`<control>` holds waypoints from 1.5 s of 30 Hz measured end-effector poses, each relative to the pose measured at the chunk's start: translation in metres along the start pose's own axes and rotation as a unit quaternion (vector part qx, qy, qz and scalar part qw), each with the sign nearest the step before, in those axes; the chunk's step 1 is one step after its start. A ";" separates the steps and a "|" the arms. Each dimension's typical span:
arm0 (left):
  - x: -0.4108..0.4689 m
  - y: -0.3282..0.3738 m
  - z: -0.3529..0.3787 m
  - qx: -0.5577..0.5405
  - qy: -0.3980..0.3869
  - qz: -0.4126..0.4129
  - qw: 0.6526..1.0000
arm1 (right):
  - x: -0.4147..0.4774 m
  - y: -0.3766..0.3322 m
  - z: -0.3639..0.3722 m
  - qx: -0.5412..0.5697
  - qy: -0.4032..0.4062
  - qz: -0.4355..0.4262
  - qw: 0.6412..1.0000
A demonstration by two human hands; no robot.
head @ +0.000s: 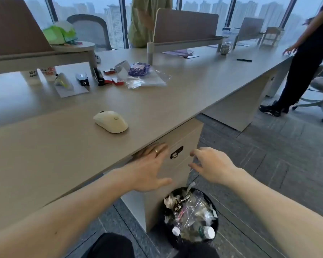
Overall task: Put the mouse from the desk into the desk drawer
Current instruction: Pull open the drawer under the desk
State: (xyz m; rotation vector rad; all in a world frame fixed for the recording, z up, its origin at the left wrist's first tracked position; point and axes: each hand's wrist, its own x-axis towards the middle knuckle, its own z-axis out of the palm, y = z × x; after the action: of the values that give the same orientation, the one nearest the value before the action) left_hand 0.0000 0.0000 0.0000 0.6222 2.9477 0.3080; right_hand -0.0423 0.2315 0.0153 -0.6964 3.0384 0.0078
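A person's two bare hands are reaching toward the drawer [177, 151] under the table [45, 146]; the left hand [147, 170] is lying flat against the drawer front just below the table's edge, fingers spread and clamped on nothing; the right hand [211, 164] is hovering just to the right of the drawer's corner, fingers curled apart and likewise empty. The mouse [110, 121] is sitting on the table above and behind the drawer, up and to the left of both hands, untouched; its long axis is running from far-left to near-right, roughly along the table's front edge; the left hand is the nearer of the two. The drawer is looking closed, so opening it is likely the step in hand. A bin [191, 216] full of plastic waste is standing on the floor directly below the drawer, close enough to catch a slipped mouse. The table is smooth and pale; loose stationery and bags are lying farther back from the drawer; other people are standing beyond, before tall windows.
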 end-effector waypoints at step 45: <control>0.010 0.013 0.026 -0.015 -0.026 -0.106 0.994 | -0.106 0.055 0.091 0.648 0.011 0.330 0.686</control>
State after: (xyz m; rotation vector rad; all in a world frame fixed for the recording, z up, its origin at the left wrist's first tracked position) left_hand 0.0000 0.0201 -0.0228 0.3054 2.9174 0.3095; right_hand 0.0315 0.3278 -0.0734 0.5099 2.1475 -1.8136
